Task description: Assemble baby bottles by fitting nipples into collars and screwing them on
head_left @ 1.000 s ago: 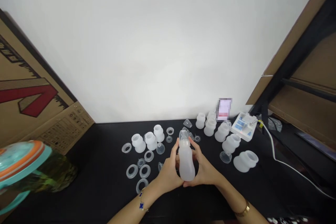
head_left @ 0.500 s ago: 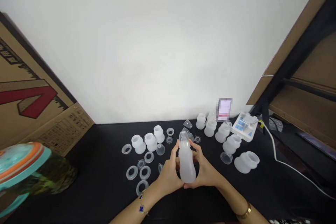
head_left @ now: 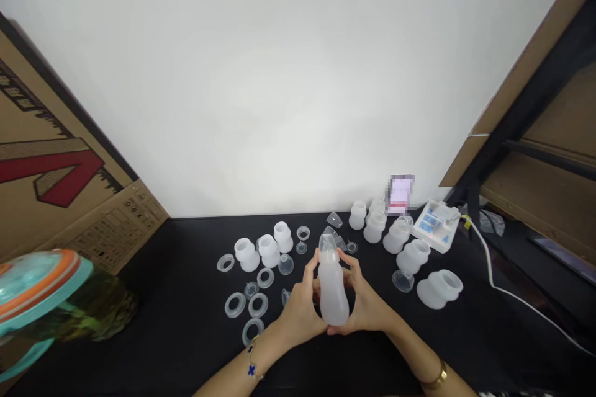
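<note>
Both my hands hold one frosted white bottle (head_left: 332, 285) upright above the black table (head_left: 177, 322). My left hand (head_left: 300, 304) wraps its left side, thumb up near the neck. My right hand (head_left: 365, 298) cups its right side, fingers closed round the body. A clear cap tops the bottle. Left of my hands lie several translucent rings (head_left: 257, 304) and white bottle bodies (head_left: 269, 250). More white bottle bodies (head_left: 412, 255) stand to the right.
A cardboard box (head_left: 56, 180) leans at the left, with a teal and orange lid (head_left: 32, 285) in the near-left corner. A white device (head_left: 435, 225) with a white cable (head_left: 507, 294) sits at the back right. A dark shelf frame (head_left: 521, 111) rises on the right.
The view has shifted very slightly. Both hands keep the same hold on the bottle.
</note>
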`<state>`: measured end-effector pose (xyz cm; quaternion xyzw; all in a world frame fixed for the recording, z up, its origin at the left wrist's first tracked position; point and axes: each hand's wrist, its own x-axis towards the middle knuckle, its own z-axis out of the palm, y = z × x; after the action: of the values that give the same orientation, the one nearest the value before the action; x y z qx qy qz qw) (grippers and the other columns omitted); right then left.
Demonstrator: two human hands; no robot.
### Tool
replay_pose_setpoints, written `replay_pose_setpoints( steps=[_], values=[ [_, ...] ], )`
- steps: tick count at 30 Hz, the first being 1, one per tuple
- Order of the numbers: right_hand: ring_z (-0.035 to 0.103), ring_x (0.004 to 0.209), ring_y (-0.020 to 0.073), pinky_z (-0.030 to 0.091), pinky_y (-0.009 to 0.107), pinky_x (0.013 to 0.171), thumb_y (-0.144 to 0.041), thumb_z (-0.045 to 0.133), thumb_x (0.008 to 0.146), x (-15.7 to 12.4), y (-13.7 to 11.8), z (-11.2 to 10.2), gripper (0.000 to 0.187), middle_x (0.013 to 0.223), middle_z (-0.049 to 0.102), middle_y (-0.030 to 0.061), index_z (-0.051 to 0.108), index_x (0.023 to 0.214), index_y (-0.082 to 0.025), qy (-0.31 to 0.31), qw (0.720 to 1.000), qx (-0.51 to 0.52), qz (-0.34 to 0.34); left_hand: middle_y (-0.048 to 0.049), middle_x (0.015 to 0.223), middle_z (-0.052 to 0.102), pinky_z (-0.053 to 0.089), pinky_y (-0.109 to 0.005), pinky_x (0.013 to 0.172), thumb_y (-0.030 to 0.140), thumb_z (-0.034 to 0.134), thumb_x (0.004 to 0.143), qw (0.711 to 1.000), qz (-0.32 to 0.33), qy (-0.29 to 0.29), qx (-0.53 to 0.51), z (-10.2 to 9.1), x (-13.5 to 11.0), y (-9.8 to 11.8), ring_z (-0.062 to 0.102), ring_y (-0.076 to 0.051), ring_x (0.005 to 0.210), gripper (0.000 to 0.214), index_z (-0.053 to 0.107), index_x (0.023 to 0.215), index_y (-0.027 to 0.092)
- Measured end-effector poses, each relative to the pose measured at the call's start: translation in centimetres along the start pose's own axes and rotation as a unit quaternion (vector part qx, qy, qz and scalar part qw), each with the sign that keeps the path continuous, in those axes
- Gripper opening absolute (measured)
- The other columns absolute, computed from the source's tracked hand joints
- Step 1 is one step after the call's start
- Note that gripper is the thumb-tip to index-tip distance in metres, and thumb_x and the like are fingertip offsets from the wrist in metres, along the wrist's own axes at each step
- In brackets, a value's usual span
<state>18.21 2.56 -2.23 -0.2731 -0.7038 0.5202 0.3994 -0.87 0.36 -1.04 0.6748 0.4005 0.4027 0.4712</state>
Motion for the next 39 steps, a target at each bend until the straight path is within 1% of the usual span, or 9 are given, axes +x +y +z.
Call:
replay_pose_setpoints(
  steps=[5,10,15,21,27,31,34,35,39],
  values=[
    [0.061,0.119,0.0346,0.047,0.056,0.099,-0.042,0.099,0.052,-0.1,0.1,0.0,0.139,0.134,0.056,0.0174,0.005,0.153,-0.031,0.002,1.000,-0.005,0.002,-0.0007,0.084,0.074,0.055,-0.035,0.073,0.019,0.086,0.064,1.000,0.004,-0.002,0.009,0.0,0.0,-0.2,0.071,-0.024,0.074,0.127,0.000,0.158,0.022],
    [0.060,0.119,0.0356,0.047,0.055,0.098,-0.039,0.099,0.054,-0.1,0.3,0.0,0.136,0.131,0.057,0.0166,0.004,0.151,-0.031,-0.007,1.000,0.003,-0.005,-0.0031,0.091,0.076,0.055,-0.035,0.073,0.023,0.087,0.064,1.000,0.011,-0.007,0.012,0.0,0.0,-0.4,0.072,-0.026,0.080,0.129,-0.002,0.158,0.023],
    [0.061,0.118,0.0347,0.046,0.055,0.099,-0.043,0.098,0.054,-0.2,0.4,-0.1,0.136,0.129,0.056,0.0157,0.004,0.151,-0.031,-0.008,1.000,0.004,0.000,-0.0020,0.088,0.077,0.054,-0.034,0.071,0.021,0.086,0.065,1.000,0.009,-0.009,0.022,0.0,-0.1,-0.5,0.072,-0.025,0.076,0.128,-0.002,0.158,0.022],
    [0.059,0.120,0.0348,0.047,0.053,0.098,-0.038,0.097,0.056,-0.5,0.6,-0.2,0.132,0.131,0.055,0.0167,0.004,0.149,-0.030,-0.009,1.000,-0.005,0.000,-0.0001,0.082,0.075,0.054,-0.033,0.068,0.021,0.086,0.062,0.999,-0.003,-0.012,0.031,-0.1,-0.2,-0.4,0.071,-0.024,0.072,0.130,-0.002,0.158,0.021],
    [0.059,0.121,0.0344,0.045,0.053,0.101,-0.037,0.095,0.058,-0.6,0.5,-0.3,0.129,0.131,0.056,0.0166,0.004,0.150,-0.028,-0.010,1.000,-0.018,0.001,-0.0021,0.088,0.077,0.053,-0.032,0.066,0.021,0.085,0.063,0.999,-0.001,-0.020,0.048,-0.1,-0.2,-0.6,0.072,-0.025,0.073,0.131,-0.005,0.158,0.022],
    [0.061,0.119,0.0332,0.049,0.050,0.099,-0.039,0.092,0.065,-0.3,0.2,-0.2,0.129,0.132,0.056,0.0167,-0.001,0.154,-0.028,-0.017,1.000,-0.015,0.010,-0.0009,0.086,0.076,0.050,-0.030,0.063,0.015,0.082,0.062,0.994,-0.011,-0.034,0.100,-0.7,0.3,-0.6,0.071,-0.023,0.070,0.132,-0.008,0.158,0.021],
    [0.063,0.116,0.0320,0.052,0.048,0.095,-0.037,0.088,0.072,0.1,-0.1,0.0,0.127,0.133,0.057,0.0165,-0.007,0.157,-0.029,-0.015,0.999,-0.028,0.015,-0.0018,0.094,0.077,0.049,-0.029,0.062,0.009,0.072,0.066,0.988,-0.003,-0.038,0.149,-1.1,0.9,-0.6,0.070,-0.023,0.073,0.127,-0.014,0.158,0.025],
    [0.064,0.115,0.0316,0.052,0.048,0.094,-0.036,0.087,0.074,0.2,-0.1,0.0,0.126,0.134,0.057,0.0161,-0.008,0.158,-0.030,-0.014,0.999,-0.034,0.014,-0.0021,0.096,0.076,0.049,-0.029,0.063,0.009,0.071,0.066,0.986,0.000,-0.035,0.162,-1.2,1.0,-0.6,0.071,-0.023,0.075,0.126,-0.014,0.158,0.025],
    [0.063,0.118,0.0317,0.054,0.045,0.090,-0.032,0.085,0.077,0.5,-0.1,-0.1,0.125,0.136,0.059,0.0145,-0.009,0.159,-0.033,-0.011,0.998,-0.062,0.006,-0.0020,0.091,0.075,0.046,-0.029,0.059,0.010,0.068,0.069,0.976,0.014,-0.018,0.215,-1.1,1.3,-1.2,0.069,-0.023,0.070,0.124,-0.020,0.157,0.022]
  ],
)
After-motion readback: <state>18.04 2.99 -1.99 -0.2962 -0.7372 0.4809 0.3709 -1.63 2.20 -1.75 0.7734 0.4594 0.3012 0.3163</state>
